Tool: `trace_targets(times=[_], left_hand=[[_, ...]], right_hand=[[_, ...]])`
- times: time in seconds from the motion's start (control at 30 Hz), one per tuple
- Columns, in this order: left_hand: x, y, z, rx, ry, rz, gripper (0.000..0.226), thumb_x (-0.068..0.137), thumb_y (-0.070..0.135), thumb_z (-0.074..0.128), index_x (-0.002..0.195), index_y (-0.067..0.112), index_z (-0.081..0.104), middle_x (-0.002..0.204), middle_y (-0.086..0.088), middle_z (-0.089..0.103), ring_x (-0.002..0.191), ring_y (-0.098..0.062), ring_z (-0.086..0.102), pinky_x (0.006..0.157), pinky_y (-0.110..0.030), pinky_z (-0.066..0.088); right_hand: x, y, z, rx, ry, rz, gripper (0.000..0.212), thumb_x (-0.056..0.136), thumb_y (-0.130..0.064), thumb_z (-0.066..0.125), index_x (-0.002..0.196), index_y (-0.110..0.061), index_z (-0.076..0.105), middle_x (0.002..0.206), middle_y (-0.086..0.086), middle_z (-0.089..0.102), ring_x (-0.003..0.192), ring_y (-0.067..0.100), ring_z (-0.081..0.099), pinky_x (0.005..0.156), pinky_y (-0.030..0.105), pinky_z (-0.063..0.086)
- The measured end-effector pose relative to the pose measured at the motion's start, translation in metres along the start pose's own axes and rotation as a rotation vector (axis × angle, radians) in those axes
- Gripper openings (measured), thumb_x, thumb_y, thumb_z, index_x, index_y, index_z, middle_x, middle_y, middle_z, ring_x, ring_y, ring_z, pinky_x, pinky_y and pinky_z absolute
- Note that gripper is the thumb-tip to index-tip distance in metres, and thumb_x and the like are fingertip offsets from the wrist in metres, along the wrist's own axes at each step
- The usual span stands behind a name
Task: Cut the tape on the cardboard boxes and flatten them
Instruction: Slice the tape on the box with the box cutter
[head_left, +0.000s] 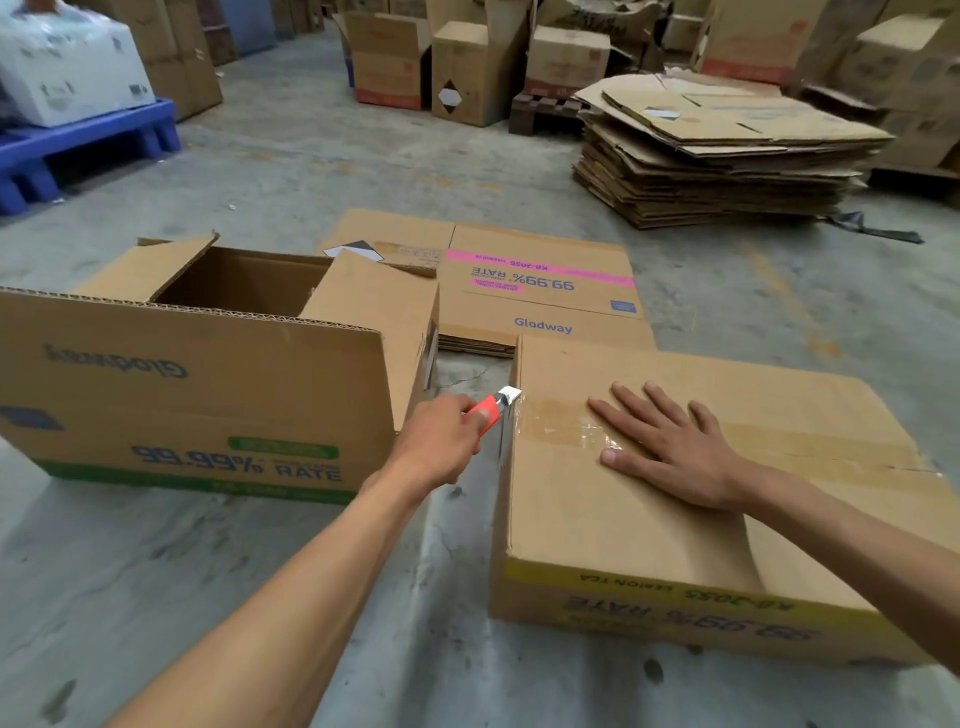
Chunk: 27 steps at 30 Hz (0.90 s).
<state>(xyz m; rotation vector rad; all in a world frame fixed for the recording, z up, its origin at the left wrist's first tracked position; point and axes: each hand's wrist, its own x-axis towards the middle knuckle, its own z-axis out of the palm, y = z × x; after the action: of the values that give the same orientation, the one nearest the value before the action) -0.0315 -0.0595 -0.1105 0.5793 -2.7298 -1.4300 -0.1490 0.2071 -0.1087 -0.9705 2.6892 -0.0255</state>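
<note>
1. Sealed box (649, 499): lay on the concrete floor (363, 171) at my right front, top face up, yellow-printed side toward me. Still closed.
2. Tape (558, 423): a clear strip ran along the middle seam of that box's top and folded down over its left edge. I judged it not yet cut through, though the glare made the strip hard to read.
3. Left hand (441, 447): clenched round a red cutter (491, 408). Its metal tip sat at the box's left top edge, right where the tape turned over the corner.
4. Right hand (670, 447): flat and unclenched, grasping nothing, palm pressed on the box top, fingers spread across the tape line.
5. Open box (208, 384): stood just to my left, flaps up, not yet flattened.
6. Flattened box (535, 280): lay beyond the two, pink band upward. A tall stack of flattened cardboard (727, 150) sat well apart at the far right.
7. Risk, first: my right fingers lay directly in the blade's path. A stroke drawn along the seam toward them, or a sudden slip once the tape gave, could have cut them.
8. Risk, second: the blade might have skated on the glossy tape, or dug into the cardboard and jammed, if held too steep.
9. Risk, third: with the palm bearing near the seam, the flaps could have sagged inward and pinched the blade.
</note>
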Motion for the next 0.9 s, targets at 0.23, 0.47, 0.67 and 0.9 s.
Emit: trace_targets(times=[0.23, 0.47, 0.67, 0.9], left_hand=[[0.000, 0.010, -0.003, 0.186, 0.063, -0.005, 0.031, 0.098, 0.035, 0.040, 0.092, 0.017, 0.064, 0.083, -0.009, 0.067, 0.076, -0.031, 0.066, 0.071, -0.052, 0.059], [0.001, 0.008, -0.002, 0.134, 0.041, -0.024, 0.026, 0.100, 0.033, 0.044, 0.101, 0.017, 0.065, 0.080, -0.010, 0.068, 0.052, -0.022, 0.054, 0.054, -0.037, 0.054], [0.001, 0.015, -0.010, 0.074, -0.055, -0.028, 0.030, 0.101, 0.031, 0.048, 0.118, 0.014, 0.064, 0.073, -0.005, 0.059, 0.055, -0.018, 0.048, 0.048, -0.026, 0.045], [-0.005, 0.019, -0.009, 0.077, -0.082, -0.022, 0.009, 0.101, 0.029, 0.047, 0.102, 0.025, 0.055, 0.074, -0.006, 0.057, 0.057, -0.018, 0.047, 0.049, -0.026, 0.043]], right_hand=[[0.001, 0.000, 0.002, -0.005, 0.002, -0.003, 0.081, 0.060, -0.098, -0.007, 0.137, -0.073, -0.016, 0.162, -0.026, -0.016, 0.151, 0.010, -0.019, 0.118, 0.050, -0.006], [0.000, 0.000, 0.003, -0.012, 0.014, -0.005, 0.079, 0.063, -0.096, -0.007, 0.137, -0.072, -0.017, 0.162, -0.025, -0.016, 0.151, 0.010, -0.020, 0.118, 0.050, -0.007], [0.003, -0.004, -0.005, 0.032, -0.041, 0.040, 0.074, 0.075, -0.091, 0.010, 0.144, -0.067, -0.004, 0.164, -0.022, -0.009, 0.152, 0.011, -0.014, 0.117, 0.054, -0.004], [0.036, -0.056, -0.003, 0.099, -0.040, 0.158, 0.063, 0.083, -0.086, 0.021, 0.140, -0.074, -0.003, 0.166, -0.009, -0.015, 0.147, 0.041, -0.025, 0.099, 0.081, -0.013]])
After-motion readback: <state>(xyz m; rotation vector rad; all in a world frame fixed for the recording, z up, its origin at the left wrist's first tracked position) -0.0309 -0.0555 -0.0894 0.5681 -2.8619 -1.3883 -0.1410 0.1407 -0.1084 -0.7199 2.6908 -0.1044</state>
